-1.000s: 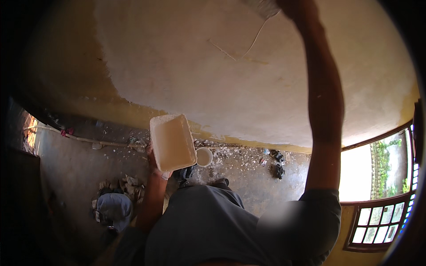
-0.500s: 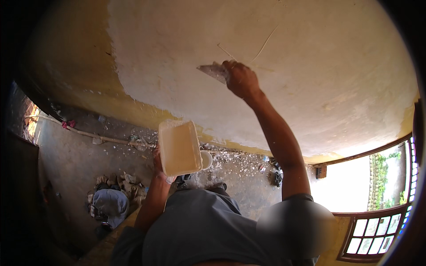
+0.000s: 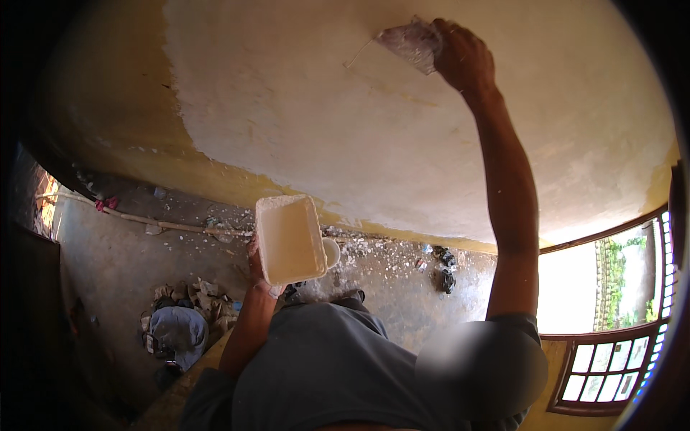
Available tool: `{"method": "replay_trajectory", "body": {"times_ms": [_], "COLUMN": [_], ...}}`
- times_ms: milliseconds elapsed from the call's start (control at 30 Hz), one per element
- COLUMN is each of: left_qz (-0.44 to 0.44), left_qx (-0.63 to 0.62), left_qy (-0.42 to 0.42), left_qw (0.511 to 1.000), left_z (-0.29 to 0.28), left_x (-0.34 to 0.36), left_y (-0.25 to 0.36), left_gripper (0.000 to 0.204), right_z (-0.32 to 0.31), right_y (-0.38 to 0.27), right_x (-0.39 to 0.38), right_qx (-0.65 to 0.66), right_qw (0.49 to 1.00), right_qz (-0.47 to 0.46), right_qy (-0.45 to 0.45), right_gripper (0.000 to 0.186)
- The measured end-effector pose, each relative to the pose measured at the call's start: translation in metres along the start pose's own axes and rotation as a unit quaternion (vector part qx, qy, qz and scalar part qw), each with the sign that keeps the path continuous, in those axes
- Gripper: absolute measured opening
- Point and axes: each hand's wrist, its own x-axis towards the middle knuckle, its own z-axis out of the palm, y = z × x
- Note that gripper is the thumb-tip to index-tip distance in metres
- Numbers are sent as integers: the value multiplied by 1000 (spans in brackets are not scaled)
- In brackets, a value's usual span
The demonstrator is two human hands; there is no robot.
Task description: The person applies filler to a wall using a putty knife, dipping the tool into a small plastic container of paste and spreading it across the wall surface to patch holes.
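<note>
Head view: Right hand grips scraper, apparently smoothing wall inside pale coat's left edge.
Left hand holds tub; next stroke likely needs scraper flat, contact unclear.

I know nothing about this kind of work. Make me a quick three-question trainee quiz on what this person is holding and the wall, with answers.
1. Which hand holds the flat scraper?
2. The rectangular tub is: a) on the floor; b) in the left hand; c) inside the round bucket.
3. Fill in: the wall is pale in the middle and ____ at the far left.

Key: 1. The right hand. 2. b. 3. Yellow-brown.
</note>
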Motion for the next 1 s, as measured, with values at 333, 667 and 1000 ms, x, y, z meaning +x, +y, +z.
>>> {"method": "replay_trajectory", "body": {"times_ms": [333, 667, 1000], "left_qz": [-29, 26, 20], "left_qx": [-8, 17, 45], "left_qy": [-19, 9, -17], "left_qw": [999, 999, 999], "left_z": [-1, 8, 5], "left_x": [-1, -13, -6], "left_y": [0, 3, -4], "left_gripper": [55, 46, 48], "right_z": [-127, 67, -19], "right_y": [144, -62, 153], "right_x": [64, -136, -49], "right_qx": [-24, 211, 47], "right_qw": [946, 974, 989], "right_qz": [20, 39, 108], "right_qy": [324, -73, 93], "right_gripper": [38, 26, 32]}}
